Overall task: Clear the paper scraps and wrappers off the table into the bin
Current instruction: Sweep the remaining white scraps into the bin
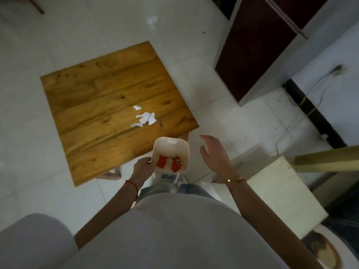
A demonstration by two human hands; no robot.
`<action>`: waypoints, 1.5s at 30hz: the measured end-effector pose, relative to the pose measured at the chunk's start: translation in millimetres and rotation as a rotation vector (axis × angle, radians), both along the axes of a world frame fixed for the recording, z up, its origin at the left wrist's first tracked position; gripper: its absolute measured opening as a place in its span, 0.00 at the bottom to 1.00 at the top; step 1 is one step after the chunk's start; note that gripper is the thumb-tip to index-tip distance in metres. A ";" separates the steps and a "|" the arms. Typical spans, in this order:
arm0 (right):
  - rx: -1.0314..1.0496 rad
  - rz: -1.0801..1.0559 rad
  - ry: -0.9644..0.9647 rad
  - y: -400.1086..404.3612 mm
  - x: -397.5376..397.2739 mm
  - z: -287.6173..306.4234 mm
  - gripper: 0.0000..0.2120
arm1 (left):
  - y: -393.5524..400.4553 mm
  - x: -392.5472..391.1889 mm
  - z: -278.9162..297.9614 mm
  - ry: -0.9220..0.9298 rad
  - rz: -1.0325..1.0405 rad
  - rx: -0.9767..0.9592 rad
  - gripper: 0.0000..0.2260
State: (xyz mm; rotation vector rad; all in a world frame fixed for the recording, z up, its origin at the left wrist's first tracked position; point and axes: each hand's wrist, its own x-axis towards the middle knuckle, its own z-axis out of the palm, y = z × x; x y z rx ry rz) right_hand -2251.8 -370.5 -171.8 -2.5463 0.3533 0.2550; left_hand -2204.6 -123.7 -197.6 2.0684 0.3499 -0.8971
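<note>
My left hand [142, 165] grips the left rim of the white bin [171, 146], which sits just off the near right corner of the wooden table [108, 105]. Red wrappers [161, 161] and some white bits lie inside it. My right hand [214, 154] hangs spread and holding nothing, just right of the bin, over bare floor tiles [229, 121]. White paper scraps [144, 117] lie clustered near the table's right edge, the rest of the top bare.
</note>
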 end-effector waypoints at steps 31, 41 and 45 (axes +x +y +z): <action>-0.047 0.585 0.088 60.8 214.2 -184.1 0.24 | 4.1 -21.1 -201.9 0.100 0.454 0.091 0.13; -0.115 0.715 0.085 81.1 258.7 -254.0 0.26 | -3.6 9.4 -257.8 0.064 0.522 0.069 0.13; -0.130 0.779 0.087 78.5 250.3 -264.1 0.25 | -8.2 14.7 -262.8 0.066 0.526 0.075 0.14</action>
